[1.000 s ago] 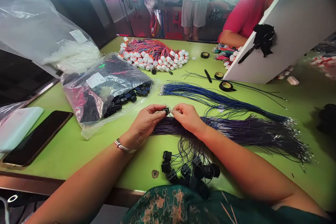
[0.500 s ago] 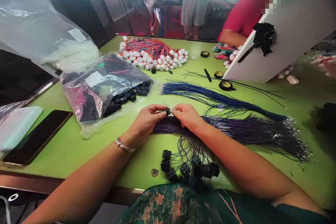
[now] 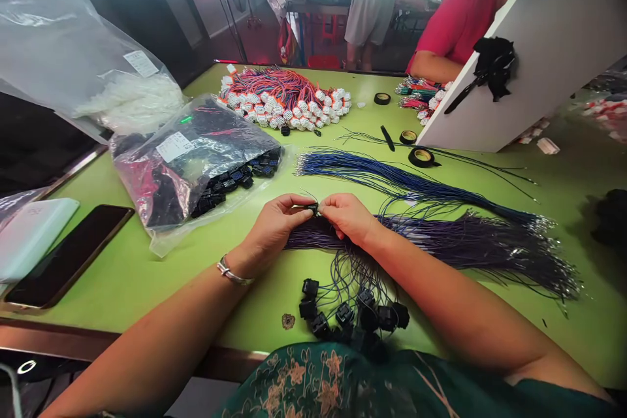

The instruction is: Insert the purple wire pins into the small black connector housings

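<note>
Between the thumb and fingers of my left hand (image 3: 279, 221) is a small black connector (image 3: 313, 209). My right hand (image 3: 350, 217) meets it there, pinching a thin wire (image 3: 308, 194) at the connector's side; the wire's tip is too small to make out. Under both hands runs a bundle of dark purple wires (image 3: 313, 237), spreading to the right with bare metal ends. Closer to my body lie several black connectors (image 3: 345, 313) with wires in them. Beyond my hands stretches a bundle of blue wires (image 3: 362, 166).
At left, a clear bag (image 3: 181, 163) spills black connectors beside a phone (image 3: 68, 255) and a white box (image 3: 36, 235). White-plugged wires (image 3: 289, 101) are heaped at the back. Tape rolls (image 3: 422, 157) and a black blade-like tool (image 3: 387, 138) lie near a white partition (image 3: 504, 91); a co-worker's arm (image 3: 435, 65) is behind it.
Both hands stay nearly in place, with the connector turned slightly between the fingers. The view has shifted a little. A person's legs in the background moved slightly right.
</note>
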### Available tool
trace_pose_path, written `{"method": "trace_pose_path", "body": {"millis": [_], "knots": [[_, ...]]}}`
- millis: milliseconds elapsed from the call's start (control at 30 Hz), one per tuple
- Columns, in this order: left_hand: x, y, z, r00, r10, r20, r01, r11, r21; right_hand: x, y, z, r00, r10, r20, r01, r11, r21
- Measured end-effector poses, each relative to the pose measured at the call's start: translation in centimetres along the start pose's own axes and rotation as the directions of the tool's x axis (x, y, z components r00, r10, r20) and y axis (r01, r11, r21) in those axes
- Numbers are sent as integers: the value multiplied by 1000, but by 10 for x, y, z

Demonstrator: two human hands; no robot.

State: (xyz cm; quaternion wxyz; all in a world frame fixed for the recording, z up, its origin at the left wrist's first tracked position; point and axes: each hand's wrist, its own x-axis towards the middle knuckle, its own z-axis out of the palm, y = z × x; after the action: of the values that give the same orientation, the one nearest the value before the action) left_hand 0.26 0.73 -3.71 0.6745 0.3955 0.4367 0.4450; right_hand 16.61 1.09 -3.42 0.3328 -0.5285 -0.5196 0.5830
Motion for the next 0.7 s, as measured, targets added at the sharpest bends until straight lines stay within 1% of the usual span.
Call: {"method": "trace_pose_path", "body": {"millis": [133, 200, 233, 267, 300, 333, 367, 400, 433, 467, 500, 533, 600, 633, 667, 700], "knots": [[0, 1, 0, 1000, 3, 7, -4, 1000, 17, -4, -4, 2, 1000, -9, -29, 7, 995, -100], [0, 2, 0, 1000, 22, 15, -22, 1000, 8, -6, -9, -2, 996, -83, -42, 72, 972, -223], [0, 4, 0, 999, 31, 10, -31, 1000, -4, -6, -13, -6, 988, -148, -45, 127, 942, -309], [0, 5, 0, 999, 33, -1, -33, 999, -24, -6, -16, -12, 974, -219, -52, 178, 893, -413], [-1, 7, -1, 1000, 25, -12, -26, 999, -48, -5, -19, -20, 956, -287, -54, 217, 822, -527], [-1, 9, -1, 1000, 11, -21, -12, 997, -75, -3, -22, -28, 937, -339, -82, 211, 737, -642], [-1, 11, -1, 1000, -5, -24, 3, 995, -99, 0, -24, -37, 924, -357, -139, 133, 639, -757], [-2, 13, -1, 1000, -20, -21, 18, 993, -117, 4, -26, -45, 917, -351, -189, 30, 534, -845], [-3, 15, -1, 999, -31, -15, 28, 992, -127, 9, -26, -53, 911, -337, -238, -71, 440, -895], [-4, 17, 0, 999, -34, -8, 33, 991, -129, 14, -26, -59, 893, -348, -287, -155, 361, -919], [-5, 18, 0, 999, -33, -3, 32, 991, -126, 18, -26, -64, 885, -350, -308, -210, 290, -934], [-6, 19, 0, 999, -33, 2, 33, 992, -122, 23, -25, -68, 893, -330, -307, -238, 233, -943], [-7, 19, 0, 999, -37, 13, 39, 993, -113, 29, -25, -74, 916, -287, -282, -241, 169, -956], [-7, 19, -1, 999, -43, 19, 44, 993, -113, 31, -26, -77, 921, -280, -269, -229, 167, -959], [-7, 19, -1, 998, -50, 24, 53, 992, -116, 32, -28, -81, 917, -302, -262, -214, 182, -960], [-6, 18, -1, 998, -57, 26, 60, 991, -120, 32, -30, -86, 897, -353, -265, -201, 208, -957]]}}
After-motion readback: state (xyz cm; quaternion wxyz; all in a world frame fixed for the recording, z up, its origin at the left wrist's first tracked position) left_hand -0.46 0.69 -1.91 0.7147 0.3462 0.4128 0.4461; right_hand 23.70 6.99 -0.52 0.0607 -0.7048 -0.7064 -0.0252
